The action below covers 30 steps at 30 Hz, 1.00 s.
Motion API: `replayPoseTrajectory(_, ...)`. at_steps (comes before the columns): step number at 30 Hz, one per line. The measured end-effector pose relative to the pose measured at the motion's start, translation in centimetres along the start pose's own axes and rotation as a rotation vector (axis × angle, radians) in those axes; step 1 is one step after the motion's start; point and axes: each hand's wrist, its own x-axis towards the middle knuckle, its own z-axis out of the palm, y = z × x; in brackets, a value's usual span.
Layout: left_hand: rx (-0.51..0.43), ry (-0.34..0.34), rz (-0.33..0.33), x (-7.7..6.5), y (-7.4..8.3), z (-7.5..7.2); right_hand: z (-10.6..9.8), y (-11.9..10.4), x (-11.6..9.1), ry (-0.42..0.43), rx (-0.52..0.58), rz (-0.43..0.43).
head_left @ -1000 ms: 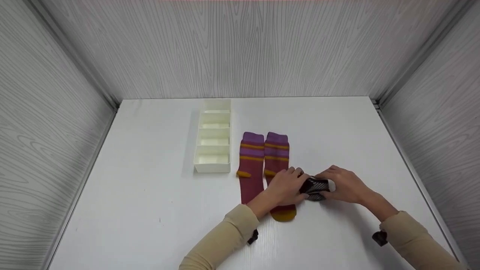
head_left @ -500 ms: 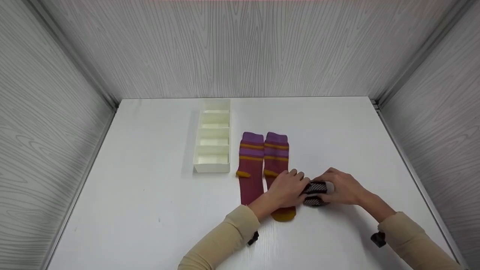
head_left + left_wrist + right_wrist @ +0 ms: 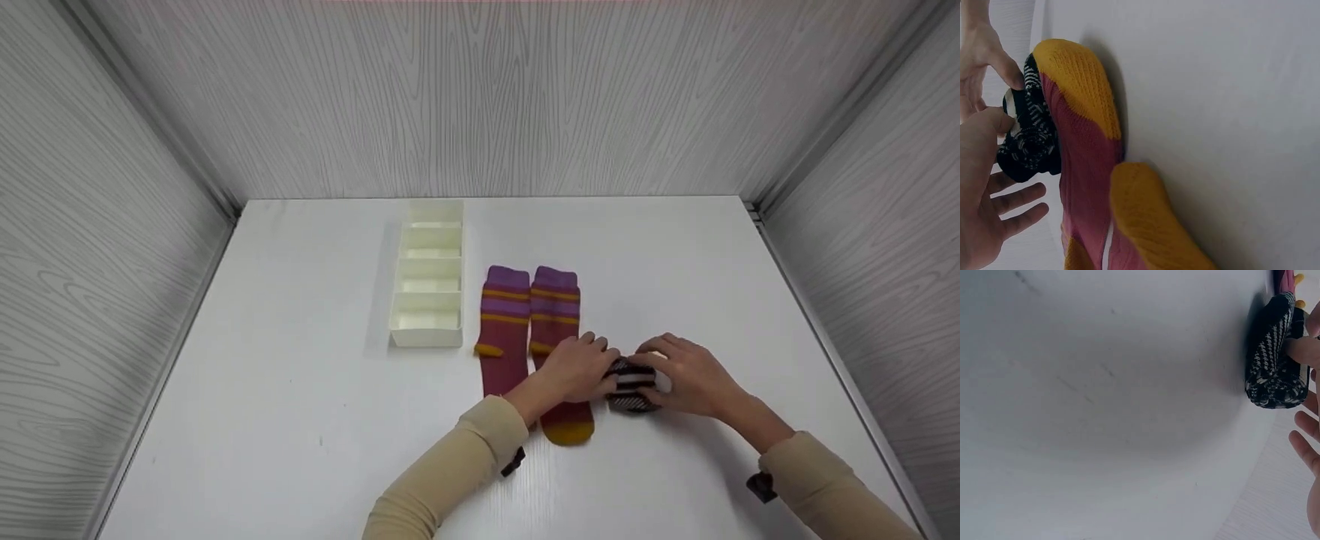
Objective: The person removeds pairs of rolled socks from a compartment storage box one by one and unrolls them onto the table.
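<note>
A rolled black-and-white patterned sock bundle lies on the white table between both hands. My left hand pinches its left end, and its forearm crosses over the maroon striped socks. In the left wrist view, that hand's other fingers stretch out past the sock bundle. From the right, my right hand holds the other end with thumb and fingers. The right wrist view shows the thumb pressed into the sock bundle, whose spiral end faces the camera. The fingers hide part of the roll.
Two maroon socks with purple cuffs and mustard toes, the left one and the right one, lie flat side by side. A cream tray with several compartments stands left of them. Grey wood-grain walls enclose the table.
The sock bundle has turned between the hands, and a pale stripe now shows on its top. The right hand's fingers have shifted on it; both hands stay in nearly the same place.
</note>
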Motion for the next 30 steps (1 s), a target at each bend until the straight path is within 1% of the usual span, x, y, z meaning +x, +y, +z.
replayPoseTrajectory(5, -0.021, -0.018, 0.013, 0.5, -0.5, -0.1, 0.3, 0.0, -0.2, -0.017, 0.006, 0.046)
replayPoseTrajectory(8, -0.023, -0.002, 0.013, 0.4, -0.6, -0.1, 0.4, 0.1, -0.2, -0.037, 0.03, 0.091)
replayPoseTrajectory(14, 0.003, 0.089, -0.011, -0.2, -0.6, 0.2, 0.2, 0.3, 0.1, -0.097, 0.105, 0.223)
replayPoseTrajectory(19, 0.002, 0.173, -0.029, -0.5, -0.6, 0.5, 0.0, 0.7, 0.6, -0.195, 0.212, 0.392)
replayPoseTrajectory(22, 0.017, 0.208, -0.039, -0.4, -0.6, 1.0, 0.0, 1.1, 1.1, -0.241, 0.274, 0.472)
replayPoseTrajectory(24, 0.034, 0.229, -0.05, -0.2, -0.6, 1.3, 0.1, 1.5, 1.4, -0.259, 0.307, 0.501)
replayPoseTrajectory(26, 0.053, 0.244, -0.06, 0.0, -0.5, 1.6, 0.2, 1.8, 1.6, -0.268, 0.337, 0.509)
replayPoseTrajectory(30, 0.083, 0.257, -0.07, 0.4, -0.2, 1.7, 0.4, 2.3, 2.0, -0.277, 0.383, 0.535)
